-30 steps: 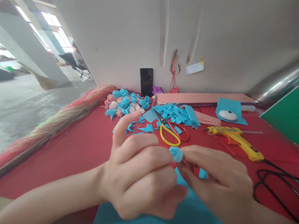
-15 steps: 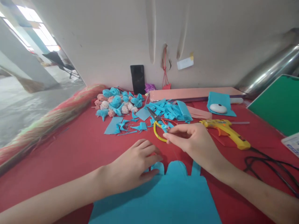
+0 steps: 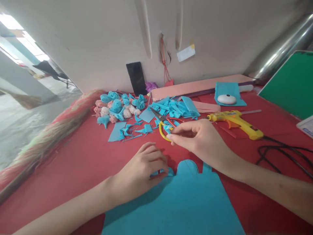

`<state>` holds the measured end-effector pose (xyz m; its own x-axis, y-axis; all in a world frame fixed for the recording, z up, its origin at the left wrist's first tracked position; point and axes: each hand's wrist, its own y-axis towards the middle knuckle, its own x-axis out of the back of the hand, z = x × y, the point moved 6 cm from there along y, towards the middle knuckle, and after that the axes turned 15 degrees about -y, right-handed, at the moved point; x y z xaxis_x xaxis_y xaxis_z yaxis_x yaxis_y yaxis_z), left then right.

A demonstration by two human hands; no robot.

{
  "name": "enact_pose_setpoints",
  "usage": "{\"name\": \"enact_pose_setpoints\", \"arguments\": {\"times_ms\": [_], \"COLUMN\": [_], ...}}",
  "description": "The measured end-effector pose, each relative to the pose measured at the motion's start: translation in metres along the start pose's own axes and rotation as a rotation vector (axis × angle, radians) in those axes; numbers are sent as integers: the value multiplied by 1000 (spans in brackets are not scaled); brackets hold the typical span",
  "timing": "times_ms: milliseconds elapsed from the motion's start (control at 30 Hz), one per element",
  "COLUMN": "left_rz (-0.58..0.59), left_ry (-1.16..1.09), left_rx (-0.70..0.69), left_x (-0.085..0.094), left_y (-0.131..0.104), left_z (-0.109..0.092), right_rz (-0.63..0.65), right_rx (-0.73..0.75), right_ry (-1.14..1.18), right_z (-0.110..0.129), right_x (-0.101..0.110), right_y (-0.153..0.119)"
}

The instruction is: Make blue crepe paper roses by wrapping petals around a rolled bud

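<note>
Left hand (image 3: 148, 164) curls loosely; right hand (image 3: 200, 138) (angled inward) pinches blue paper (image 3: 168, 128).

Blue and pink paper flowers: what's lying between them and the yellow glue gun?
In the head view, a heap of blue paper scraps, the scissors and some pink strips lie between the flowers and the glue gun.

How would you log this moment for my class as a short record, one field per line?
Left hand: curled over the far edge of a blue sheet, contact unclear
Right hand: pinching a small blue piece
Tools: scissors, yellow glue gun
Flower shapes: blue, pink, white, clustered
Blue scraps: right of the flower shapes
Back: black phone, upright, tilted
</note>
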<state>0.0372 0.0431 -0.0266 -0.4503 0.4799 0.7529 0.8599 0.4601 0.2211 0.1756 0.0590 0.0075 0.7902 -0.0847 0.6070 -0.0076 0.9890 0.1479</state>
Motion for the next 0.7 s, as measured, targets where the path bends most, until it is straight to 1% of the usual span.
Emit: {"name": "enact_pose_setpoints", "arguments": {"times_ms": [200,433,700], "left_rz": [9,27,44], "left_ry": [-54,-114,-171], "left_rx": [-6,24,13], "left_x": [0,-2,-4], "left_y": [-1,-1,1], "left_z": [3,8,11], "right_rz": [-4,-7,-10], "right_rx": [15,21,25], "right_ry": [7,11,35], "right_z": [0,2,2], "right_x": [0,1,3], "right_y": [-2,0,-1]}}
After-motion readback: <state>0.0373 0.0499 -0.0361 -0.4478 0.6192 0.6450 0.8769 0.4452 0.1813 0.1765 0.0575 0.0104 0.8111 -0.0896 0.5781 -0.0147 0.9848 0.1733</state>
